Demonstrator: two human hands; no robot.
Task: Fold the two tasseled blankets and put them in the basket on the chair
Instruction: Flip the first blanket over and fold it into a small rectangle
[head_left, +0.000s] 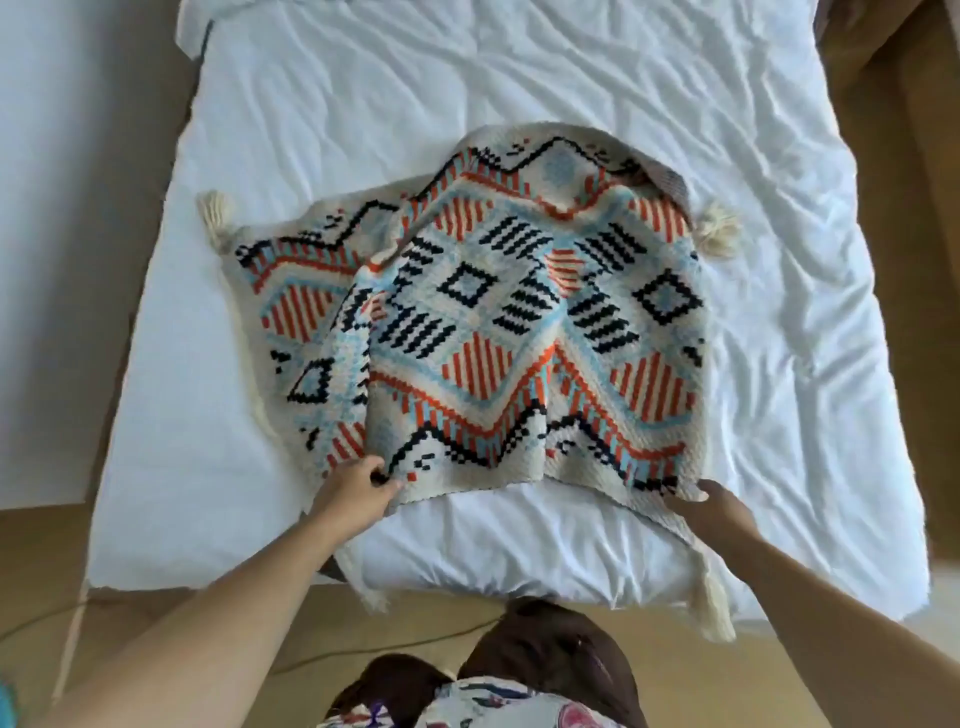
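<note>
Two bare hands hold the near edge of a patterned tasseled blanket (498, 322) spread on a white bed (571, 93).

Both arms reach forward, outstretched. The left hand (353, 493) pinches the blanket's near-left corner between thumb and fingers. The right hand (719, 506) grips the near-right edge, fingers tucked under the fabric and hidden. The blanket lies partly doubled over itself, cream tassels (719, 228) at its corners.

Both forearms are bare, with no sleeves, watch or rings showing on the left hand (356, 488) or the right hand (719, 506). Below, the person wears dark brown trousers (550, 649) and a white top (498, 704) printed with pink and purple patches.
</note>
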